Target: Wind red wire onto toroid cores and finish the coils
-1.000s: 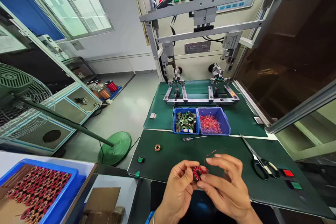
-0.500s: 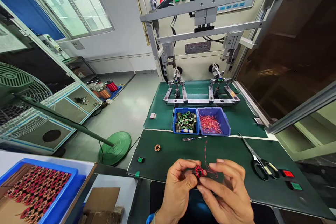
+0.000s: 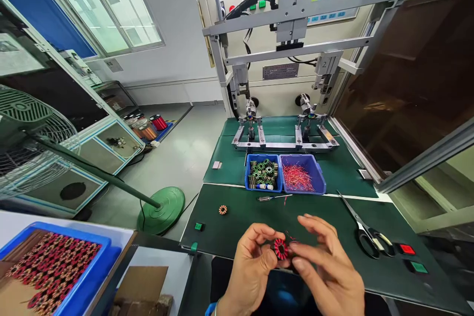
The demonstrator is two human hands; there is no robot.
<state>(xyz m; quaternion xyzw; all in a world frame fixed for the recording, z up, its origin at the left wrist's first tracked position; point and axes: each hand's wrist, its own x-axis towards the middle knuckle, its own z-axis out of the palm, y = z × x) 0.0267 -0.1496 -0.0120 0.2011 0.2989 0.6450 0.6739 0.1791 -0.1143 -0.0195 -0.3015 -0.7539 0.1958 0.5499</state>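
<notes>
Between the thumb and fingers of my left hand [image 3: 252, 261] is a small motor stator [image 3: 281, 249] wound with red wire, its slotted face turned toward me. My right hand [image 3: 326, 266] is close at its right side, thumb and index finger pinched by the rim. A thin red wire [image 3: 289, 235] runs from the stator to these fingertips; the exact pinch point is partly hidden. The other fingers of my right hand are raised. Beyond my hands, to the left, an orange-coloured stator [image 3: 222, 210] lies on the green mat [image 3: 237, 222].
A blue bin [image 3: 263, 188] of green stators and a purple bin [image 3: 320, 180] of red wire pieces stand ahead, with a screwdriver [image 3: 274, 198] before them. Scissors [image 3: 365, 232] lie right, beside red [image 3: 406, 248] and green buttons [image 3: 418, 267]. A blue tray [image 3: 105, 249] holds wound stators.
The stator's face has turned more toward me. My right hand has shifted slightly right, and the wire end that stood up above the fingers now lies lower. My left hand stays on the stator.
</notes>
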